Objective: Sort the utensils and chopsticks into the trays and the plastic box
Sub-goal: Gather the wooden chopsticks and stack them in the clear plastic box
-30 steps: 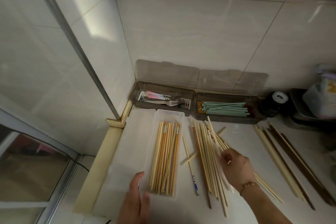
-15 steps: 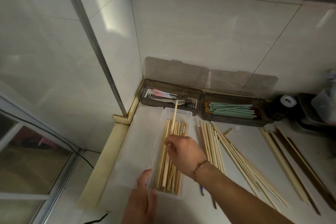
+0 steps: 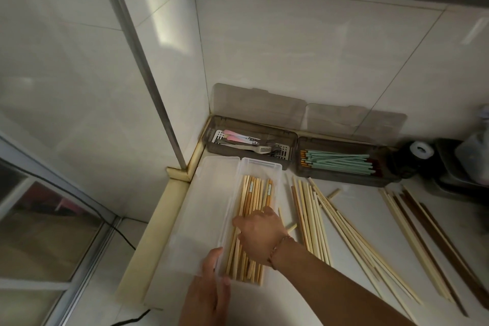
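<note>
The right hand (image 3: 260,233) lay palm-down over the bamboo chopsticks (image 3: 255,196) in the clear plastic box (image 3: 262,164), low in the middle of the frame. Its fingers (image 3: 239,223) were spread loosely across the bundle; whether they pinched a stick underneath could not be told. The left hand (image 3: 211,283) rested at the box's near left corner, its thumb (image 3: 211,257) along the wall and fingers flat, bracing rather than gripping.

The step in hand looked like settling newly added chopsticks into the box. To do it well, the palm should press lightly and sweep the sticks parallel, tips all one way, so the bundle lies flat below the rim. The box seemed light, so the steadying hand mattered; a hard push could skid it along the bench (image 3: 352,206).

Much remained. A loose pile of pale chopsticks (image 3: 312,219) lay just right of the box, with longer pale and dark ones (image 3: 423,235) toward the right edge. Above, centre-right, one grey tray (image 3: 291,137) held forks (image 3: 262,149) and pink-handled utensils, the other tray (image 3: 341,178) green chopsticks (image 3: 338,161). Taking a few sticks at a time should keep them from crossing.
</note>
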A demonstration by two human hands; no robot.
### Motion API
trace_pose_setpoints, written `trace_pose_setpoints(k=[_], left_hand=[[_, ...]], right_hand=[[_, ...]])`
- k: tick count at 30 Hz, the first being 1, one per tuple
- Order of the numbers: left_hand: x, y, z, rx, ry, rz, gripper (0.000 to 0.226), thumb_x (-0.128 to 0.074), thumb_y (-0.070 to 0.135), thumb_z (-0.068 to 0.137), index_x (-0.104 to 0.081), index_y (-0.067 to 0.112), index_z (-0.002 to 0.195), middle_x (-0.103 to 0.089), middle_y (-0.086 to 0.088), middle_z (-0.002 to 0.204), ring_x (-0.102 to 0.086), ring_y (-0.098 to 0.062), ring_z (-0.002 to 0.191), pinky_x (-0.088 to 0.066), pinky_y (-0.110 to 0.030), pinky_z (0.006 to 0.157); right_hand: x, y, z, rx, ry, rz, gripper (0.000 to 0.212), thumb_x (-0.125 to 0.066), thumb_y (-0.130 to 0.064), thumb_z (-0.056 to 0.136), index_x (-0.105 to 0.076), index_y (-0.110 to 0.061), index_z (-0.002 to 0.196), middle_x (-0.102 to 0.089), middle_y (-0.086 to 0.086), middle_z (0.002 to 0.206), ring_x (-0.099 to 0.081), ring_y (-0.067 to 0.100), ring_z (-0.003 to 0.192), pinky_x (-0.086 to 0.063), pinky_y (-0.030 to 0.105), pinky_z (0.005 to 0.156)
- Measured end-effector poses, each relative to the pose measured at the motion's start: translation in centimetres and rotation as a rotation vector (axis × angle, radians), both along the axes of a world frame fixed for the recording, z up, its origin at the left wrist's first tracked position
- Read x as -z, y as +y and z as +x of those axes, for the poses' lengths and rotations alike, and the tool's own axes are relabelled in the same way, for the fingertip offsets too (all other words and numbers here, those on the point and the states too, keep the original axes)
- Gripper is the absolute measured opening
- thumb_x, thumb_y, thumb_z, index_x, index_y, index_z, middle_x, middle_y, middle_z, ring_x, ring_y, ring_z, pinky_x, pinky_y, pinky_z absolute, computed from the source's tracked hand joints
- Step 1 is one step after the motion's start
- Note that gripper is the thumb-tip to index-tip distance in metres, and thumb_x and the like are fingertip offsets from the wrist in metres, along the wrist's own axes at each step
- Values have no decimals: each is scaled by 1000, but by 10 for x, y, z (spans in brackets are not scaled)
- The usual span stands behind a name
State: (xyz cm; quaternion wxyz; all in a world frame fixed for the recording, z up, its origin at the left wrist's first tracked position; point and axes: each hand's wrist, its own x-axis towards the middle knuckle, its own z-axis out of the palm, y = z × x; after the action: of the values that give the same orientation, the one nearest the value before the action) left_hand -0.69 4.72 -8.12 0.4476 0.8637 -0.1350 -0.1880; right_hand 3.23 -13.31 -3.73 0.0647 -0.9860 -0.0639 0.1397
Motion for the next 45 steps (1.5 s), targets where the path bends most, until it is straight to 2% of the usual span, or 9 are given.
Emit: trace_pose_setpoints(k=[6, 10, 14, 19, 25, 29, 34, 41, 45], left_hand=[[-3, 0, -3, 6, -3, 11, 66, -18, 74, 66, -15, 48, 127, -37, 15, 125, -48, -11, 117, -33, -19, 88], [1, 0, -3, -10, 5, 4, 69, -22, 71, 67, -18, 44, 130, -41, 8, 128, -50, -16, 119, -33, -21, 88], [2, 2, -3, -8, -20, -9, 66, -26, 69, 69, -21, 43, 130, -42, 10, 123, -44, -6, 106, -34, -23, 88], [-2, -3, -5, -36, -53, -59, 62, -30, 69, 71, -30, 40, 126, -47, 5, 108, -50, -12, 99, -34, -25, 80], [-9, -7, -5, -70, -63, -54, 85, -22, 91, 65, -34, 32, 126, -50, 0, 98, -53, -15, 92, -38, -29, 79], [-2, -5, -4, -59, -34, -15, 69, -28, 69, 71, -32, 33, 130, -47, 8, 107, -56, -15, 97, -37, -26, 80], [10, 2, -1, -16, -46, -9, 59, -28, 75, 73, -30, 48, 125, -39, 32, 110, -41, 28, 87, -33, -8, 75], [5, -4, 0, -104, -46, -43, 54, -33, 74, 70, -40, 52, 118, -56, 10, 99, -58, -5, 80, -42, -22, 67], [3, -1, -2, -104, -20, -32, 83, -17, 95, 59, -29, 44, 123, -51, 10, 101, -55, -11, 92, -39, -27, 74]], right_hand=[[10, -54, -61, 334, -663, 373, 15, -63, -12, 83, -69, -21, 94, -67, -8, 92, -60, 8, 89, -51, 24, 84], [20, -102, -101, 945, -418, 246, 10, -61, -22, 88, -62, -31, 89, -61, -14, 80, -54, 2, 64, -40, 13, 51], [32, -113, -121, 938, -83, 76, 18, -48, -38, 93, -63, -32, 85, -56, -12, 76, -54, 5, 62, -45, 20, 53], [29, -95, -120, 993, -54, 13, 18, -45, -42, 94, -62, -40, 93, -52, -16, 72, -44, 0, 53, -23, 13, 41], [21, -100, -114, 1090, -38, 201, 17, -54, -34, 89, -60, -27, 74, -59, -11, 67, -56, 6, 60, -50, 26, 55], [4, -96, -111, 975, -201, 354, 13, -54, -15, 91, -56, -27, 96, -61, -8, 66, -57, 5, 53, -50, 23, 51], [-31, -55, -79, 577, -548, 568, 20, -59, -8, 87, -70, -22, 96, -67, -12, 89, -63, -3, 70, -51, 8, 67], [-30, -4, -23, 206, -294, 334, 24, -43, -27, 93, -66, -26, 98, -68, -7, 88, -60, 13, 87, -41, 31, 96], [-14, -5, -13, 187, -98, 144, 25, -33, -30, 93, -58, -26, 87, -62, -5, 80, -55, 16, 85, -24, 40, 109]])
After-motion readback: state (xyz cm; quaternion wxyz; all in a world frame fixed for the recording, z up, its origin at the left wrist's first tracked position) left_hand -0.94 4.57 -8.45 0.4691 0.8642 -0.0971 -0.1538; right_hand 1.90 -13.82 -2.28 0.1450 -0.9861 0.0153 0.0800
